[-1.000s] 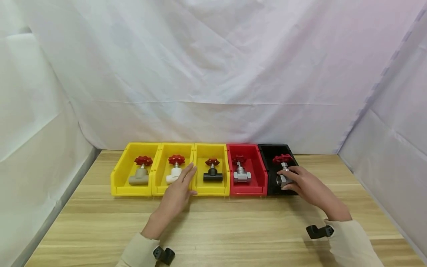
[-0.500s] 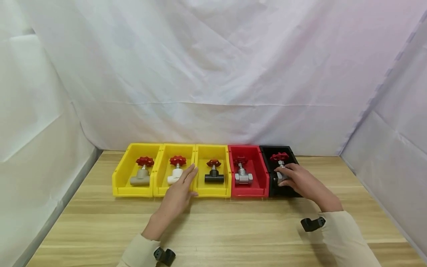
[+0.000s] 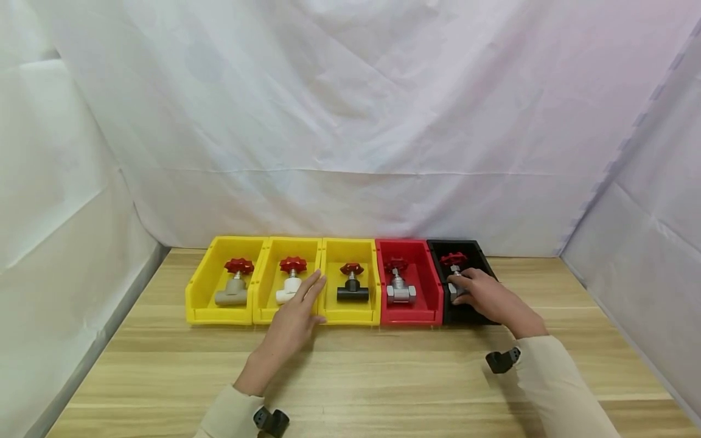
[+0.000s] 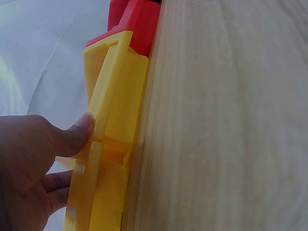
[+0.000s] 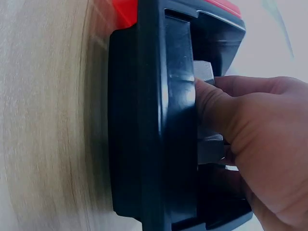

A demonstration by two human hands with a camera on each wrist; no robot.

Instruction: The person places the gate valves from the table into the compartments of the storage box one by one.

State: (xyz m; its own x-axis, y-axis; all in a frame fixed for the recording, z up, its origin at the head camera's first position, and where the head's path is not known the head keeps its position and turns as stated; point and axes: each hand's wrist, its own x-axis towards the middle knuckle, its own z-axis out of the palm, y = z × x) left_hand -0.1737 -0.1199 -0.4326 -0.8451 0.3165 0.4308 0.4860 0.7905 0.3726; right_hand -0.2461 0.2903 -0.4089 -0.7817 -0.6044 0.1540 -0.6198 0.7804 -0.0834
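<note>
In the head view my right hand (image 3: 490, 297) reaches into the black bin (image 3: 481, 316) at the row's right end. Its thumb and fingers grip the silver body of a globe valve with a red handwheel (image 3: 453, 260). The right wrist view shows the thumb on that metal body (image 5: 210, 150), just behind the bin's front lip; the hand hides much of it. My left hand (image 3: 290, 319) rests with fairly straight fingers along the divider between the middle yellow bin (image 3: 350, 316) and the second yellow bin (image 3: 266, 313). Its thumb (image 4: 83, 128) touches the front rim.
Left to right, the other bins hold a beige valve (image 3: 232, 292), a white valve (image 3: 289, 289), a black valve (image 3: 352, 292) and a silver valve (image 3: 401, 292), the last in the red bin (image 3: 411, 316). A white curtain (image 3: 350, 134) hangs behind the wooden table (image 3: 383, 377).
My right hand has shifted left within the black bin, and the gripped valve has moved left and turned more upright. The left hand has stayed in place.
</note>
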